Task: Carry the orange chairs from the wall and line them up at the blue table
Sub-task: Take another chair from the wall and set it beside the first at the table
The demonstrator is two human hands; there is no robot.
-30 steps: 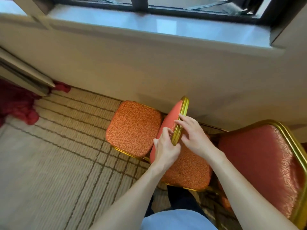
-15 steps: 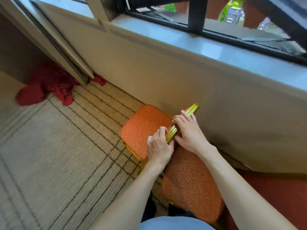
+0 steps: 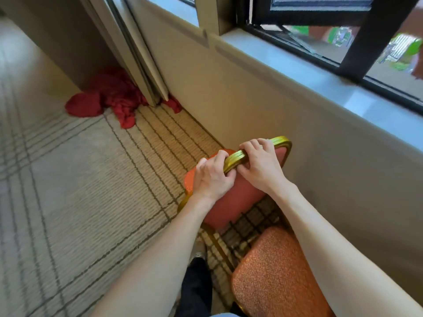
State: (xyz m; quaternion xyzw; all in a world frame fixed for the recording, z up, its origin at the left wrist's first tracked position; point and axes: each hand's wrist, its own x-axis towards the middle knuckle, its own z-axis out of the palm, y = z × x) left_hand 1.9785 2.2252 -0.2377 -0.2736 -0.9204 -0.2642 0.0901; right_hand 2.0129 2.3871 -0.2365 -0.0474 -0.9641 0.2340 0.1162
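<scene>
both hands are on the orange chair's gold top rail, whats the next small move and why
Probably lift the orange chair slightly and swing it left, away from the wall. The left hand and right hand both grip its gold top rail; the wall runs close on the right, a second chair's seat sits close by, and open carpet lies left.

The left hand (image 3: 211,177) and right hand (image 3: 261,168) grip side by side the top rail of a chair (image 3: 233,202) just beside the wall (image 3: 263,106) under the window sill (image 3: 309,65), with a second chair (image 3: 274,277) nearer the person to its right, and a cloth heap (image 3: 107,97) on the floor (image 3: 80,191) well apart at far left, seemingly against a partition's (image 3: 137,53) foot.
</scene>
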